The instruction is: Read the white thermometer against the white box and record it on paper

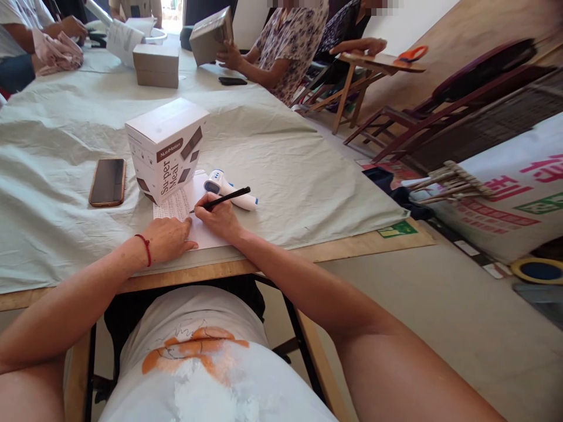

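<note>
A pale green cloth (281, 146) is spreading in wrinkles over the table before me, leaving a wooden edge (316, 252) showing on my side. Just inside that edge, a sheet of paper (213, 235) is lying beneath my hands, part of it carrying dense small characters. My left hand (169, 239) is resting palm-down on the sheet, gripping nothing, its thumb standing apart from the fingers. My right hand (220, 220) is pinching a black pen (235, 194), its tip pointing down at the paper. Just beyond, a white thermometer (246, 202) is lying beside the pen, and a white "Super Meal" carton (165, 152) is standing behind my left hand, with a phone (108, 183) lying to its left. Off to the right, a white sack (505, 193) is sitting below a dark chair (475, 76). Farther down the cloth, a brown box (156, 67) is resting, and a seated person (285, 53) is holding another box (211, 38).
</note>
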`<state>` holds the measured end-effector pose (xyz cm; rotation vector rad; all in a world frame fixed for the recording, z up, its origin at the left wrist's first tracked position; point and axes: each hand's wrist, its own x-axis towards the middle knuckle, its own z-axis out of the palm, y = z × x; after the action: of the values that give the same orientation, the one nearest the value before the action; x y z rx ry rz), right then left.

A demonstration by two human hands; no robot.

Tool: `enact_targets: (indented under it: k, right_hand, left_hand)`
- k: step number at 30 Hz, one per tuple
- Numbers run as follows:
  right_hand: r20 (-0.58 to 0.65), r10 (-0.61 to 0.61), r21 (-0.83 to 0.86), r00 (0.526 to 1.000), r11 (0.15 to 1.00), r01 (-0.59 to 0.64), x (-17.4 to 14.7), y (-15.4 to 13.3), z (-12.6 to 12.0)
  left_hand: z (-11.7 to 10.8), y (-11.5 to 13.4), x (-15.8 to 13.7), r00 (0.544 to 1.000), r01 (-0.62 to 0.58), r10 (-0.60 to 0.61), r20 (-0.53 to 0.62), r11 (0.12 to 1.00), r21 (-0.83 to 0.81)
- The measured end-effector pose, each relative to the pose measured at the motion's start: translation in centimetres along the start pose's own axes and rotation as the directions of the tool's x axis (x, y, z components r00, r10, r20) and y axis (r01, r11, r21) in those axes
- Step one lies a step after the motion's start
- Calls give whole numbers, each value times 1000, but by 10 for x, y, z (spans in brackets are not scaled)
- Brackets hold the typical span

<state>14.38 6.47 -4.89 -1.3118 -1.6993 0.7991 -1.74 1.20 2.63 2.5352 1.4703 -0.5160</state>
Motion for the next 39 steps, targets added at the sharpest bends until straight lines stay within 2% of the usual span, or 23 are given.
enact_targets:
  k: [15,26,35,39]
  right_hand:
    - [-9,-34,-21,999,999,34,0,1,1]
    - [-26,7,-16,1000,1000,-7,0,3,1]
    - [-19,-29,-29,999,999,28,2,10,2]
    - [-17,-135,-35,991,990,135,4,14,-2]
  left_hand:
    - [-1,0,0,1000,1,-1,9,1000,4]
    - [0,1,0,1000,7,-8,-12,1000,-30]
    - [2,1,1,1000,5,-5,-10,1000,-22]
    - [-1,-2,1,1000,-6,5,-18,999,-36]
